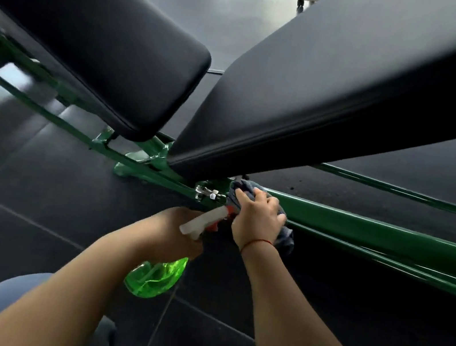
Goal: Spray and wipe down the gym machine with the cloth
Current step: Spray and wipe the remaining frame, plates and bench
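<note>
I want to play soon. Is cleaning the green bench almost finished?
Hard to say. The black pads show no wet marks, so I cannot tell what is done. Now the right hand holds the cloth against the green frame; the left hand holds the spray bottle. The rest of it probably remains.

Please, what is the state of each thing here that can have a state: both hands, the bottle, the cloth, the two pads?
left hand: grips the spray bottle near its neck.
right hand: holds the cloth against the green frame.
spray bottle: held tilted, nozzle toward the frame; fill level unclear.
cloth: bunched, touching the frame.
short pad: tilted.
long pad: inclined.
</note>
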{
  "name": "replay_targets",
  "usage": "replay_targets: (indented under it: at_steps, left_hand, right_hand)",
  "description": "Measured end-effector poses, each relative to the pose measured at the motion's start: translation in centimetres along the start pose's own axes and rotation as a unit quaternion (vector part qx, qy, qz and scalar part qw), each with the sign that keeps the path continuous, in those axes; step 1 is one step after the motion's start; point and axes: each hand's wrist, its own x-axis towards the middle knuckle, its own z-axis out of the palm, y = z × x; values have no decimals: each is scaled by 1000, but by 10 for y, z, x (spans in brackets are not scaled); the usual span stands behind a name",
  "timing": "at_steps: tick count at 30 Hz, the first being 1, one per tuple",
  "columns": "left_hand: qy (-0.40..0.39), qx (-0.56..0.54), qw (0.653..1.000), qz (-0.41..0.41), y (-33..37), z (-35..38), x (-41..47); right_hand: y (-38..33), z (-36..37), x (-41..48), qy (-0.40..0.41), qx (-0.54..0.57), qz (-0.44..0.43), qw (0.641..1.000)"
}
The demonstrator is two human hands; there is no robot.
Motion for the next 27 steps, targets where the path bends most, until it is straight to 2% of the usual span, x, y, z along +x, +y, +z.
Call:
replay_targets:
  at_steps: [7,11,16,21,24,27]
  left_hand:
    - [39,-28,999,-18,-26,-23,-20]
    - [64,-29,997,-6,-24,-35,-35]
    - [116,-82,989,-42,-36,-58,-50]
    - [111,-126,985,-28,-65,-63,-46]
    - [103,-143,984,-15,-91,-66,-36]
    - [95,-157,983,-4,-119,-74,-28]
  right_hand:
    - [-22,12,0,-6,18,-75,997]
    - [-26,25,-9,-21,-24,-68,997]
    - [-35,25,-6,-32,-12,-33,999]
    - [-48,37,-2,3,1,6,1000]
    - [-55,41,5,53,17,23,998]
    - [-60,48,10,124,23,-1,992]
